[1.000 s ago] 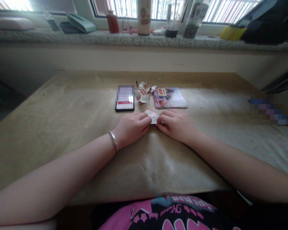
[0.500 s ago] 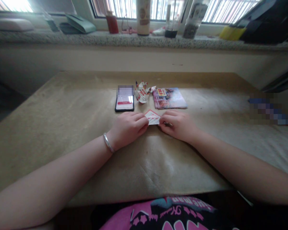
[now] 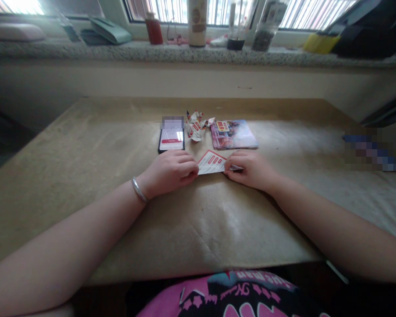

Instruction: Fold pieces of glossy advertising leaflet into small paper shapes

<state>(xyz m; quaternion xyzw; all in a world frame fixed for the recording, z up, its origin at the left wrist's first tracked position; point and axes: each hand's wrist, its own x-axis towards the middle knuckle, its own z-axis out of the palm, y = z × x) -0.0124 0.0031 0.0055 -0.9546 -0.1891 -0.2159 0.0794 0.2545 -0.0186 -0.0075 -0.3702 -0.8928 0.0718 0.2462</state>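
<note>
The near edges of the red-and-white paper slip (image 3: 212, 162) are hidden under the fingers at both ends, so only its middle shows, lying flat on the table (image 3: 86, 167) between the two hands, just near of the phone and the leaflets. The left hand (image 3: 170, 171) is curled, its fingertips pinched on the slip's left end; the right hand (image 3: 252, 169) is closed on the right end, its thumb out of sight beneath the fingers. A silver bangle (image 3: 138, 190) sits on the left wrist. Both forearms run out of the picture at the lower corners. The top of the phone (image 3: 171, 140) is pixelated, and so is a patch (image 3: 376, 149) at the far right edge of the table, where nothing can be made out. Right of the phone lies a crumpled paper (image 3: 195, 125), touching or nearly touching a stack of leaflets (image 3: 233, 134) farther right. Behind the table runs a speckled stone windowsill (image 3: 185, 53) with a red cup (image 3: 153, 30), a tall pale bottle (image 3: 197, 22) cut off at the top, and other blurred items. The slip bears red rounded boxes whose text is too small to read; the top leaflet shows red digits on yellow, not surely legible. A pink shirt (image 3: 218, 295) at the bottom edge carries lettering, cut off and unreadable.
</note>
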